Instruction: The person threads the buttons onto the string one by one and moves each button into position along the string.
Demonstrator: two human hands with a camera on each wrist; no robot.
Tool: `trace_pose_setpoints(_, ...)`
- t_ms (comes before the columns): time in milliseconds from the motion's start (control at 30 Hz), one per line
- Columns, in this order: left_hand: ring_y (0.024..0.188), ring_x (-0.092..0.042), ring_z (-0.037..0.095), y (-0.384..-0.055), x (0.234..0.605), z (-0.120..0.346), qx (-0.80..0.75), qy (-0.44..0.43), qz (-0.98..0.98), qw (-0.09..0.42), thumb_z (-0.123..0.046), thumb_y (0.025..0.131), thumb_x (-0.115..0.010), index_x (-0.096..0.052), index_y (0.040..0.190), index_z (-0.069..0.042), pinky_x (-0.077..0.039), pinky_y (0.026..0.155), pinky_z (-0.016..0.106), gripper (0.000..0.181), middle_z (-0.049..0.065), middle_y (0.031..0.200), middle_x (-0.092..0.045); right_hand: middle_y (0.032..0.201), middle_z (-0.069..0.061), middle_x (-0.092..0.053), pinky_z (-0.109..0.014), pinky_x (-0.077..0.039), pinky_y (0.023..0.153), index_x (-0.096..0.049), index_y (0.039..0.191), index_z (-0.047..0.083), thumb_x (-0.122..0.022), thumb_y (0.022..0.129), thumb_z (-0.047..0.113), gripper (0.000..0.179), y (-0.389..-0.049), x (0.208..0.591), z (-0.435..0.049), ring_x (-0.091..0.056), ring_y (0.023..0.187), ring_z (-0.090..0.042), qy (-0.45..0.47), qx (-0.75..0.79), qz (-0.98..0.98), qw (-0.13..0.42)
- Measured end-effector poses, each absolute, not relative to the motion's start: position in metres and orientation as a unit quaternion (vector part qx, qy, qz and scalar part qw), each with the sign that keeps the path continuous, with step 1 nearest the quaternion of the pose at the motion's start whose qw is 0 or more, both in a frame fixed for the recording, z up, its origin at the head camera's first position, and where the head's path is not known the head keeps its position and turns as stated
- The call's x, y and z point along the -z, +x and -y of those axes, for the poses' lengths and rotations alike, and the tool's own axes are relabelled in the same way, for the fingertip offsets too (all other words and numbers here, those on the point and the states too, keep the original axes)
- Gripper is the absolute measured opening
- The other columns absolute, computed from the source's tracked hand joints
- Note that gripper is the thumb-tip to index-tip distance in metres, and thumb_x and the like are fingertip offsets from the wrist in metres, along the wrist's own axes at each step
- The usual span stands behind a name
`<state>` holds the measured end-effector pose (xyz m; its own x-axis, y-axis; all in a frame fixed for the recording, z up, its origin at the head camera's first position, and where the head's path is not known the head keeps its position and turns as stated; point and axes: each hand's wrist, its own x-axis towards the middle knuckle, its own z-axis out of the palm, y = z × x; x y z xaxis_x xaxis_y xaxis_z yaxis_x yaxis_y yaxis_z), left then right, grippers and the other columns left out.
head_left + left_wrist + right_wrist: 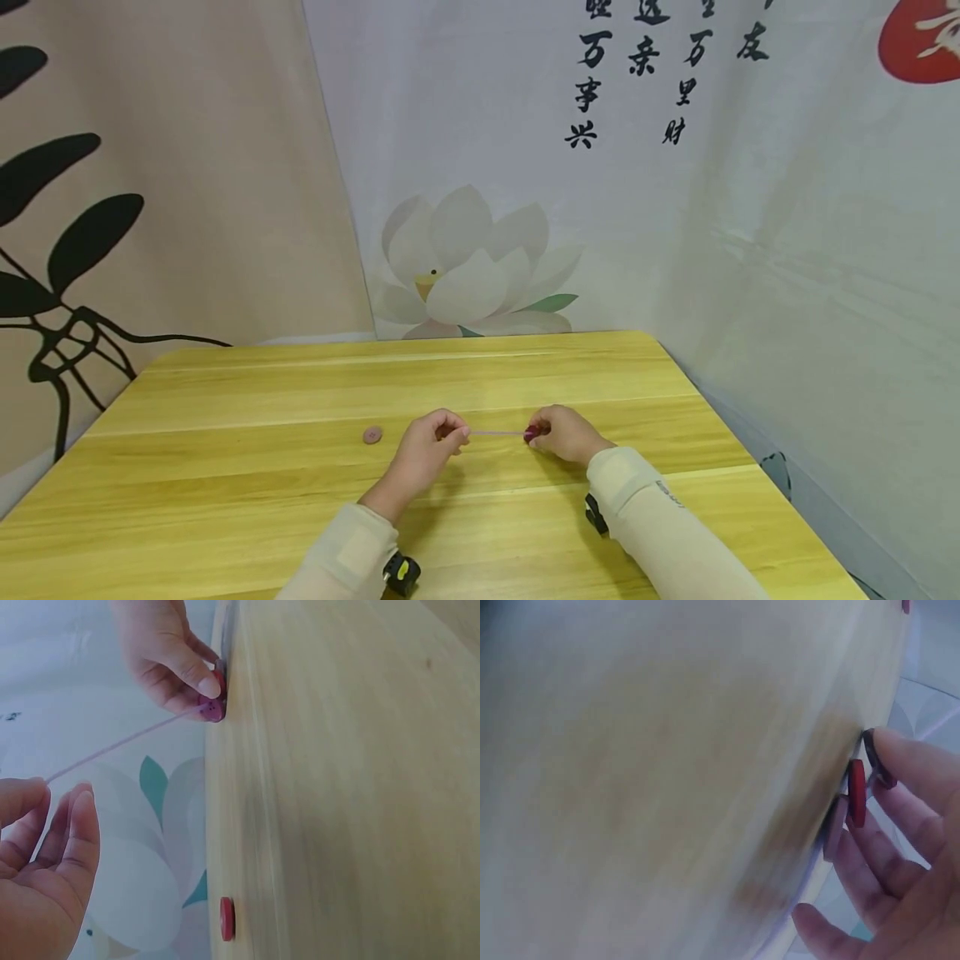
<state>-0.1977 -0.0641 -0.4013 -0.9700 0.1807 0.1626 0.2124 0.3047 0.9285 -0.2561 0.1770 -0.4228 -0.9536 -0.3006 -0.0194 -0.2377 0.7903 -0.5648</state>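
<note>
My left hand [429,446] pinches one end of a thin light-purple cord [497,432] between thumb and index finger. The cord runs taut across to my right hand [567,433], whose thumb and fingers grip a dark purple button [212,710] on it. Behind that one, a red button [856,793] and a dull pink button [835,829] stand on edge, close against the right fingers. More purple cord trails low past the right fingertips in the right wrist view. A single round pinkish button [372,435] lies on the table left of my left hand.
Both hands are over a yellow wood-grain table [225,500]. Past its far edge hangs a pale cloth backdrop [480,108] with a lotus print and dark characters. A beige curtain [225,167] with printed dark leaves hangs at the left.
</note>
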Motion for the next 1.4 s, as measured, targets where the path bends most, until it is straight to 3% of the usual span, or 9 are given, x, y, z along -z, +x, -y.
trace_pose_setpoints(133, 0.073, -0.056, 0.018, -0.197, 0.400, 0.064, 0.582, -0.120, 0.804, 0.015, -0.006, 0.096, -0.059, -0.062, 0.092, 0.002, -0.053, 0.071, 0.045, 0.009, 0.014, 0.086, -0.063, 0.084, 0.000, -0.062, -0.035, -0.049, 0.079, -0.068, 0.093, 0.005, -0.075, 0.082, 0.005, 0.012, -0.257, 0.424, -0.177, -0.055, 0.080, -0.014, -0.143, 0.282, -0.947, 0.051)
trace_pose_setpoints(233, 0.074, -0.057, 0.018, -0.197, 0.399, 0.064, 0.583, -0.120, 0.803, 0.015, -0.005, 0.095, -0.059, -0.062, 0.092, 0.002, -0.052, 0.074, 0.047, 0.008, 0.014, 0.086, -0.063, 0.084, 0.000, -0.062, -0.035, -0.049, 0.080, -0.069, 0.092, 0.006, -0.075, 0.083, 0.005, 0.011, -0.258, 0.425, -0.177, -0.055, 0.080, -0.014, -0.140, 0.280, -0.948, 0.055)
trace_pose_setpoints(533, 0.074, -0.057, 0.017, -0.198, 0.399, 0.064, 0.579, -0.114, 0.807, 0.018, -0.008, 0.096, -0.059, -0.062, 0.092, 0.001, -0.053, 0.069, 0.040, 0.010, 0.007, 0.084, -0.063, 0.087, -0.001, -0.060, -0.036, -0.048, 0.080, -0.069, 0.093, 0.007, -0.075, 0.083, 0.007, 0.012, -0.259, 0.425, -0.178, -0.053, 0.082, -0.015, -0.144, 0.263, -0.953, 0.053)
trace_pose_setpoints(767, 0.072, -0.054, 0.016, -0.199, 0.403, 0.063, 0.577, -0.124, 0.807, 0.009, -0.010, 0.096, -0.060, -0.062, 0.093, 0.001, -0.044, 0.059, 0.023, 0.012, 0.014, 0.087, -0.063, 0.092, -0.003, -0.067, -0.038, -0.050, 0.086, -0.070, 0.101, 0.003, -0.075, 0.083, 0.007, 0.019, -0.259, 0.424, -0.177, -0.061, 0.088, -0.017, -0.143, 0.270, -0.950, 0.059)
trace_pose_setpoints(933, 0.072, -0.054, 0.016, -0.199, 0.404, 0.063, 0.574, -0.122, 0.810, 0.010, -0.011, 0.096, -0.060, -0.062, 0.092, -0.001, -0.045, 0.061, 0.024, 0.011, 0.014, 0.087, -0.064, 0.099, -0.007, -0.068, -0.042, -0.049, 0.090, -0.067, 0.110, 0.000, -0.076, 0.083, 0.009, 0.030, -0.256, 0.420, -0.178, -0.062, 0.096, -0.023, -0.135, 0.278, -0.949, 0.065)
trace_pose_setpoints(1167, 0.074, -0.056, 0.017, -0.199, 0.406, 0.063, 0.568, -0.116, 0.815, 0.010, -0.013, 0.096, -0.060, -0.062, 0.092, -0.003, -0.046, 0.063, 0.027, 0.010, 0.009, 0.086, -0.064, 0.125, -0.016, -0.059, -0.048, -0.045, 0.098, -0.064, 0.120, 0.001, -0.070, 0.089, 0.011, 0.034, -0.253, 0.413, -0.180, -0.056, 0.117, -0.034, -0.119, 0.322, -0.937, 0.065)
trace_pose_setpoints(1400, 0.075, -0.057, 0.017, -0.199, 0.407, 0.062, 0.564, -0.114, 0.818, 0.007, -0.013, 0.096, -0.060, -0.063, 0.095, -0.002, -0.046, 0.065, 0.028, 0.012, 0.008, 0.087, -0.064, 0.127, -0.015, -0.057, -0.049, -0.042, 0.100, -0.063, 0.123, 0.005, -0.067, 0.092, 0.017, 0.034, -0.251, 0.403, -0.178, -0.051, 0.121, -0.034, -0.113, 0.346, -0.930, 0.053)
